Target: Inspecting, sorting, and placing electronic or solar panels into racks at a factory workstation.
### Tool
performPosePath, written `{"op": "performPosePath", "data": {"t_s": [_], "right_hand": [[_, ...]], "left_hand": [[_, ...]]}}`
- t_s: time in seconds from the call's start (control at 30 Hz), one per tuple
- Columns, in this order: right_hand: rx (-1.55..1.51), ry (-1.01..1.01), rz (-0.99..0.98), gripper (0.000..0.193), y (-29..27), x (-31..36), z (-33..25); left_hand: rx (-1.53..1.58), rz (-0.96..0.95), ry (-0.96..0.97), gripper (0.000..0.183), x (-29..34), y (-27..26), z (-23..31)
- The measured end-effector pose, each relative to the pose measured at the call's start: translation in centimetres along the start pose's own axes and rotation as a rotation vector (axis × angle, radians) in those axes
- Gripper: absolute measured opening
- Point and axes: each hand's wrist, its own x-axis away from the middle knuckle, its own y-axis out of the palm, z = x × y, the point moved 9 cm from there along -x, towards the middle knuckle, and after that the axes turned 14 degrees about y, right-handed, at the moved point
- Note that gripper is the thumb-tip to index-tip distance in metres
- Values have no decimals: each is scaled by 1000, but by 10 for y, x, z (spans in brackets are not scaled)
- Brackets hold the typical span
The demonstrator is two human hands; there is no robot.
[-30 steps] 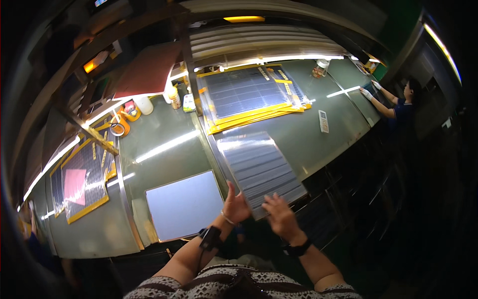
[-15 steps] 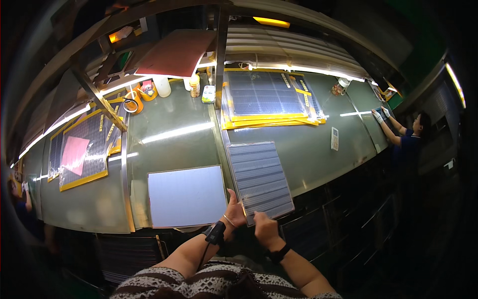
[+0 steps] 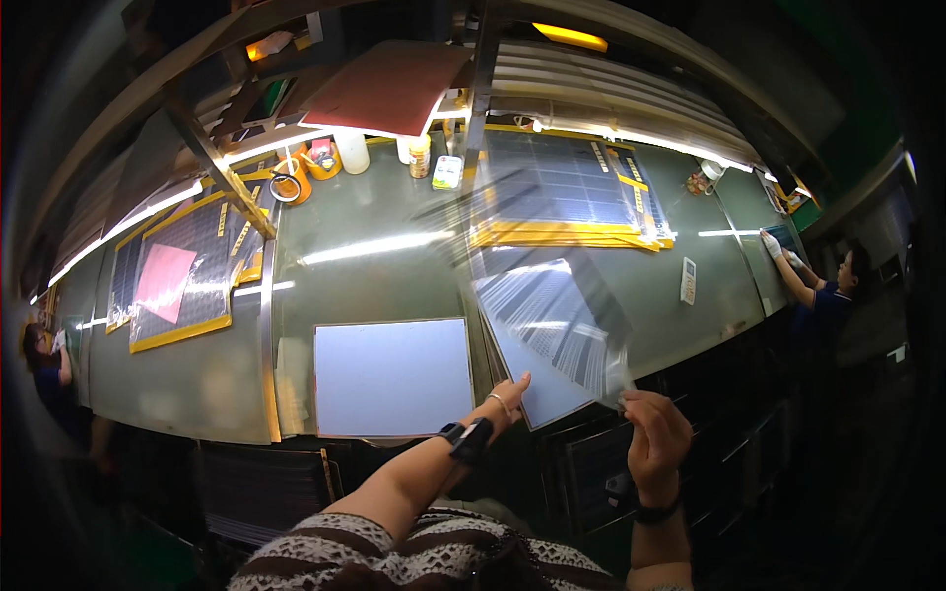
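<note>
A clear film with dark printed lines (image 3: 577,330) is raised and curled, blurred by motion, over a whitish panel (image 3: 552,389). My right hand (image 3: 658,433) is closed, pinching the film's near right corner between thumb and fingers. At the panel's near left edge is my left hand (image 3: 509,397), its thumb over the top and its other fingers partly hidden at the edge. To the left, a second whitish rectangular panel (image 3: 391,377) lies flat on the green tabletop.
Yellow-edged film sheets (image 3: 552,233) lie at the back, near a metal post (image 3: 481,79). Bottles (image 3: 352,153) and tape rolls (image 3: 287,187) stand at back left. A pink sheet (image 3: 166,283) lies further left. A co-worker (image 3: 838,286) works at far right, another (image 3: 47,357) at far left.
My right hand has moved right, lifting the lined film's near corner off the panel and baring its whitish surface. My left hand has shifted slightly right and up along the panel's edge.
</note>
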Motion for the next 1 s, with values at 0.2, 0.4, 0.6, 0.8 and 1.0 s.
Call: {"op": "performPosePath", "data": {"t_s": [0.2, 0.4, 0.6, 0.8, 1.0], "right_hand": [[-376, 415, -53, 10, 68, 58, 82], [-1036, 1172, -37, 49, 226, 148, 134], [-600, 1207, -354, 9, 275, 182, 97], [-351, 975, -240, 13, 275, 177, 90], [-245, 951, -219, 17, 278, 183, 87]], "left_hand": [[430, -482, 12, 82, 63, -60, 158], [-61, -290, 71, 62, 83, -149, 256], [-547, 171, 346, 17, 78, -230, 279], [-451, 90, 443, 15, 78, -240, 295], [-501, 66, 466, 12, 80, -246, 303]]}}
